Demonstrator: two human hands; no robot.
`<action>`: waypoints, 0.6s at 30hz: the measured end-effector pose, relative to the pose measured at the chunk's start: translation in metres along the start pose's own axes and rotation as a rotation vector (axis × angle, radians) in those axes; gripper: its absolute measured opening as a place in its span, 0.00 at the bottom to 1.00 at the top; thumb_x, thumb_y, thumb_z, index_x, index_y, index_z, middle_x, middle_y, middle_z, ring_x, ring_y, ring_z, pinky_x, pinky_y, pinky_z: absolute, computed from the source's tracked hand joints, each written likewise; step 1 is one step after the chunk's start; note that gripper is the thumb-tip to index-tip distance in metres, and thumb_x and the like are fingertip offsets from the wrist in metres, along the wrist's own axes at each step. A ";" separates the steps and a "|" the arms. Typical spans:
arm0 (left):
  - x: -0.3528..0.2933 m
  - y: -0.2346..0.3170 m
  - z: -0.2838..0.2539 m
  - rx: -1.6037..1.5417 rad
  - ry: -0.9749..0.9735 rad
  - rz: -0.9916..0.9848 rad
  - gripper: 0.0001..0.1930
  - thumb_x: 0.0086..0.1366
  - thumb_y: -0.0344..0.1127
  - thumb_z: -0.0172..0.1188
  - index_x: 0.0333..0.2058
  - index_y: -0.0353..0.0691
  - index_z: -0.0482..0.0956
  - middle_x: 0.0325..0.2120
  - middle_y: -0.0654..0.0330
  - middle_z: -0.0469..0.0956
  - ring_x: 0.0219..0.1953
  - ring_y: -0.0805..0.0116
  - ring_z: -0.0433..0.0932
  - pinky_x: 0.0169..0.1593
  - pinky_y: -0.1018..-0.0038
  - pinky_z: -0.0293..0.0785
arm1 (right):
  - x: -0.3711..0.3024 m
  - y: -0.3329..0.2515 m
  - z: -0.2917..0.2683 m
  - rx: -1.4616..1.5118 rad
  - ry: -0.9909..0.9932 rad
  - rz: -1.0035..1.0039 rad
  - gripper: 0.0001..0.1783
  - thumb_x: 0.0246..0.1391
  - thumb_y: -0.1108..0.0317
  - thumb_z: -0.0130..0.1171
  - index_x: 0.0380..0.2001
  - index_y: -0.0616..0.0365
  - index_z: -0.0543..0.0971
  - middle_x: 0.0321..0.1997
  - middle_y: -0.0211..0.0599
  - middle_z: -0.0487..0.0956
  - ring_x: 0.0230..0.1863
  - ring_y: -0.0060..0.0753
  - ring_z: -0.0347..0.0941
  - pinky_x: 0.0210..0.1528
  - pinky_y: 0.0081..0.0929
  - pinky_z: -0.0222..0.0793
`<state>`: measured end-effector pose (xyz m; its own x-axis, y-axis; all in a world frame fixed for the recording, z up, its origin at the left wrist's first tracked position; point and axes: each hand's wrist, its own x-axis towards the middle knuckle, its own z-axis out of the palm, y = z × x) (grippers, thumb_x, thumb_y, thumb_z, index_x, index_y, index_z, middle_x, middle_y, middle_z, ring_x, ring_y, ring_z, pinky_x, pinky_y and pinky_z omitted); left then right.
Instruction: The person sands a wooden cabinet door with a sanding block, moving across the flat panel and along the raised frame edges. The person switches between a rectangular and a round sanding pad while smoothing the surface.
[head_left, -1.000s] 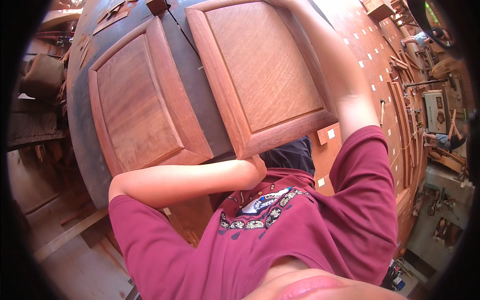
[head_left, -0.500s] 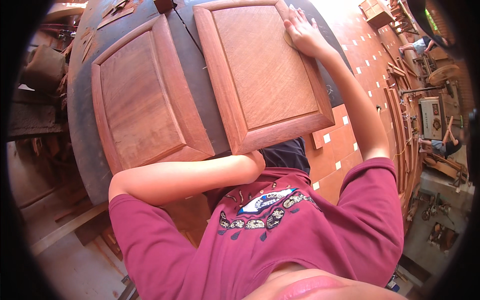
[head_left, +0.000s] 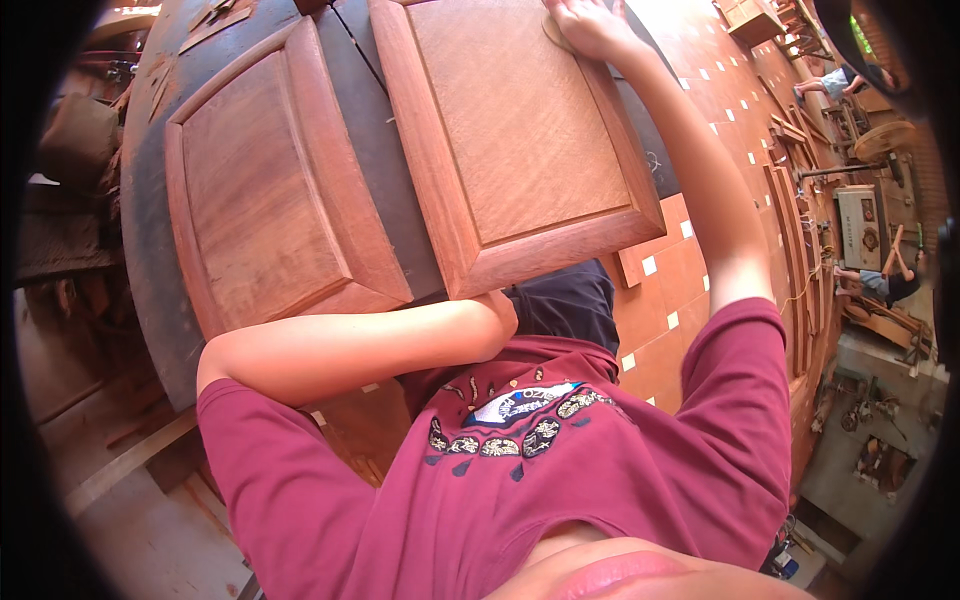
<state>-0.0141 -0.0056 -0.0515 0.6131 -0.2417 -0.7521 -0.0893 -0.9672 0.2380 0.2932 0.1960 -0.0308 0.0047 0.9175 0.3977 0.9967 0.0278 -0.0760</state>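
A wooden panel door (head_left: pixel 540 120) with a raised reddish frame lies on the dark table in front of me, its near edge overhanging toward my body. My right hand (head_left: pixel 596 30) lies on its far right part with fingers stretched out, pressing a thin, tan, round-edged piece of sandpaper (head_left: pixel 557 33) against the wood. Most of that piece is hidden under the palm, and the fingertips reach the picture's upper edge. My left hand (head_left: pixel 497 312) is bent in at the door's near left corner, close to my waist. Its fingers are out of sight.
A second, similar panel door (head_left: pixel 255 190) lies to the left on the dark round-edged table (head_left: pixel 148 250). Wood scraps (head_left: pixel 215 30) sit at the far left. Right of the table is a tiled floor (head_left: pixel 650 335) with long timber strips (head_left: pixel 785 260); other people (head_left: pixel 880 285) are beyond.
My right hand has slid farther away along the door's right side, and the sandpaper under it has moved along. The left hand stays at the near corner. The whole view has shifted slightly.
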 end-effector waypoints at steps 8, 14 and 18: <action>0.007 -0.001 0.013 0.050 0.065 -0.016 0.15 0.65 0.38 0.58 0.45 0.36 0.86 0.45 0.50 0.86 0.50 0.52 0.84 0.55 0.58 0.76 | 0.051 -0.012 0.000 0.085 -0.169 0.131 0.28 0.69 0.53 0.39 0.66 0.57 0.61 0.70 0.49 0.60 0.72 0.56 0.50 0.71 0.65 0.41; 0.014 0.004 0.021 0.106 0.051 0.086 0.15 0.65 0.40 0.60 0.44 0.36 0.85 0.42 0.51 0.87 0.49 0.52 0.84 0.55 0.57 0.76 | -0.032 0.003 -0.014 -0.113 -0.304 0.024 0.35 0.75 0.49 0.33 0.77 0.55 0.52 0.83 0.44 0.50 0.83 0.51 0.37 0.78 0.68 0.28; 0.014 0.007 0.019 0.075 -0.025 0.123 0.16 0.64 0.39 0.62 0.45 0.36 0.85 0.42 0.51 0.86 0.50 0.52 0.84 0.54 0.57 0.76 | -0.129 -0.037 -0.073 0.138 -0.241 0.106 0.35 0.74 0.51 0.37 0.77 0.56 0.55 0.82 0.45 0.51 0.83 0.54 0.38 0.79 0.64 0.30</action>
<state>-0.0210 -0.0168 -0.0718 0.5744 -0.3597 -0.7353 -0.2217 -0.9331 0.2832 0.2618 0.0476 -0.0124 0.0729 0.9855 0.1531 0.9713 -0.0352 -0.2353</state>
